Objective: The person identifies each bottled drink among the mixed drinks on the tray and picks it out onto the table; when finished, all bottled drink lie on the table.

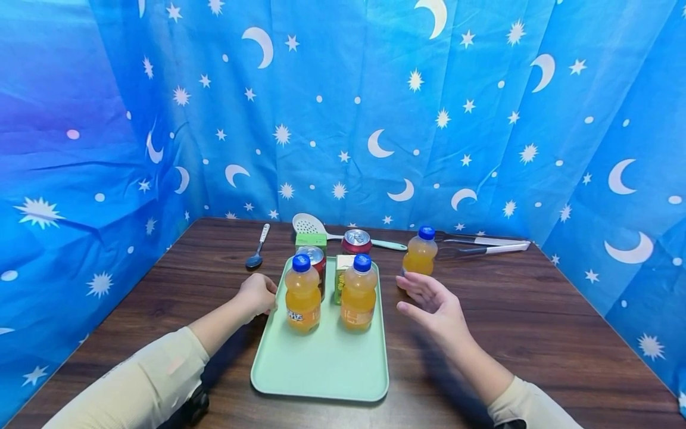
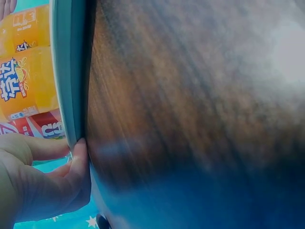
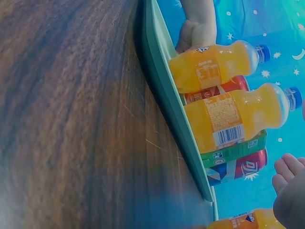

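Head | 3 bottles point(image 1: 358, 304) | 2 cans point(image 1: 356, 241) | 2 cartons point(image 1: 311, 241) | 1 tray point(image 1: 321, 369)

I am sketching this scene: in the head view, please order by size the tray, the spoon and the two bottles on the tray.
1. Tray
2. Left bottle, right bottle: look alike, so unranked
3. Spoon

Shows pale mint green across the tray point(image 1: 321, 369), orange in the bottles point(image 1: 303, 302) with blue caps point(image 1: 362, 263), red on the cans point(image 1: 356, 244), green on the boxes point(image 1: 311, 240), dark-streaked brown along the desk point(image 1: 536, 333), cream on the sleeves point(image 1: 145, 372), white moon-and-star print over the blue curtain point(image 1: 332, 119).
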Tool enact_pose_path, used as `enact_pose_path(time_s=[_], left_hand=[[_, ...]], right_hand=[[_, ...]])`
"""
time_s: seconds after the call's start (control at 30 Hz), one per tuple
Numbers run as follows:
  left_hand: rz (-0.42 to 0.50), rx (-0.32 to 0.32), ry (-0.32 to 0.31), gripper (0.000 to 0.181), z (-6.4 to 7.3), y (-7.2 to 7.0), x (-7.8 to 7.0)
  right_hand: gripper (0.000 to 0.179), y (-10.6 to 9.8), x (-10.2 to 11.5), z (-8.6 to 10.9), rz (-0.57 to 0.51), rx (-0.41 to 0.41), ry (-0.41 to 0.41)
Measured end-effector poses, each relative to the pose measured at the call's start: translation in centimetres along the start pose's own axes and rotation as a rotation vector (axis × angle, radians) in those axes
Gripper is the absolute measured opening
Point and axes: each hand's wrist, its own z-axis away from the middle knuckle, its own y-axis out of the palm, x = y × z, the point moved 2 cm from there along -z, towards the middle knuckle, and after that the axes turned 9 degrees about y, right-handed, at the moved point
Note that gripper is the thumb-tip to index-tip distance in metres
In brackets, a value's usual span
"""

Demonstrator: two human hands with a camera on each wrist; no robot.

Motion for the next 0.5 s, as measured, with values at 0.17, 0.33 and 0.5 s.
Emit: enact_pose_path(time_s=[0.17, 0.33, 0.5], left_hand=[[-0.002, -0.004, -0.003, 0.025, -0.05, 0.06, 0.04], [-0.002, -0.007, -0.002, 0.025, -0.08, 0.07, 0.07], [-0.003, -0.007, 0.004, 0.025, -0.12, 0.09, 0.17]], right_hand=[[0.051, 0.24, -0.04, -0.01, 0.002, -0.006, 0.007], [0.053, 0.47, -0.23, -0.20, -0.003, -0.004, 0.032], [0.055, 0.68, -0.36, -0.30, 0.004, -0.018, 0.070]])
